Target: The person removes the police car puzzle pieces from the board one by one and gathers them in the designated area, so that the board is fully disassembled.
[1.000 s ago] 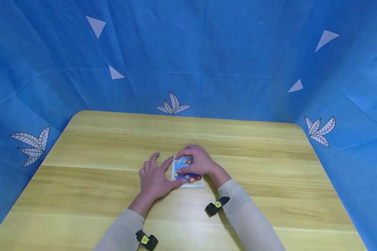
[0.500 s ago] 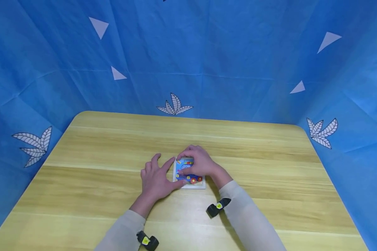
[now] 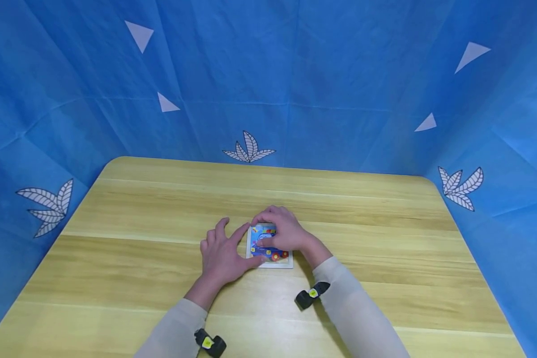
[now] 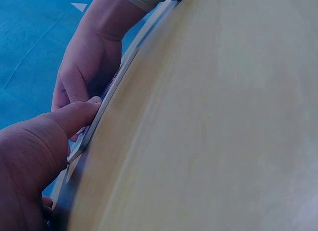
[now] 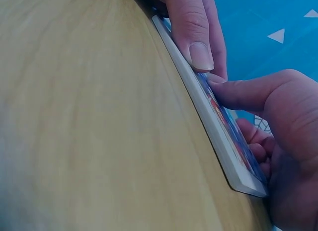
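A small square picture board with a white rim lies on the table, like a child's puzzle, showing a colourful cartoon vehicle. My left hand is spread at its left side, with the index fingertip at the far left corner and the thumb over the near edge. My right hand arches over the far right part, its thumb on the picture and its fingertips toward the far edge. Both thumbs nearly meet on the board in the right wrist view. The right palm hides part of the picture.
The wooden table stretches out around the board. A blue curtain with white leaf and triangle prints hangs behind and at both sides. A black wrist strap with a camera sits on the right sleeve, another on the left.
The right thumb has shifted slightly across the picture, to the right and away from the near edge. The left hand stays in place at the board; the head view shifts a little.
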### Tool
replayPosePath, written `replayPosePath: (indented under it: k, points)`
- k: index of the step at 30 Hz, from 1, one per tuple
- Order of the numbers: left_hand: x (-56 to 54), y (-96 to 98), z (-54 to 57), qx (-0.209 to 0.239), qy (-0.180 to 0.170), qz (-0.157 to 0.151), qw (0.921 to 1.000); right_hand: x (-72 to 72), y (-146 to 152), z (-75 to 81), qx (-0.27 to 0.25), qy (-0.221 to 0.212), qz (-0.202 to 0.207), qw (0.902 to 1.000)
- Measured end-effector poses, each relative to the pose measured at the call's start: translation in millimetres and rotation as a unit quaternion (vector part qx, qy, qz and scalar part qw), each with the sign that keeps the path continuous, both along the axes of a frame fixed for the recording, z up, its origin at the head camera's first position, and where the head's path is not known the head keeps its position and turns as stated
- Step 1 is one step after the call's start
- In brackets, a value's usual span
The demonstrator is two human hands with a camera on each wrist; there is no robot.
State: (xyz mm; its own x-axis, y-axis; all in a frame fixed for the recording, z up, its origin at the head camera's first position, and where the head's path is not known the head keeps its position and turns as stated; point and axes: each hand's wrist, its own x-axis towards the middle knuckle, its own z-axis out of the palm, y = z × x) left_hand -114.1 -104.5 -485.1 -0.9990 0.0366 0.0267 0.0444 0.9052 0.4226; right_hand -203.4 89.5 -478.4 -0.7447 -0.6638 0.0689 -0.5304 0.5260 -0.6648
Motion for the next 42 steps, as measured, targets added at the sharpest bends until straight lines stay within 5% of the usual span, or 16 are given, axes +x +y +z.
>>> replayPosePath:
  k: [21,42]
  points:
    - [0.0,-0.5,-2.6,-0.005,0.005,-0.002,1.0,-5.6,4.0,0.0,-0.03,0.011,0.025,0.9992]
    - [0.1,-0.2,-1.8,-0.001,0.007,-0.001,1.0,-5.3,2.9,6.8,0.03,-0.009,0.032,0.999]
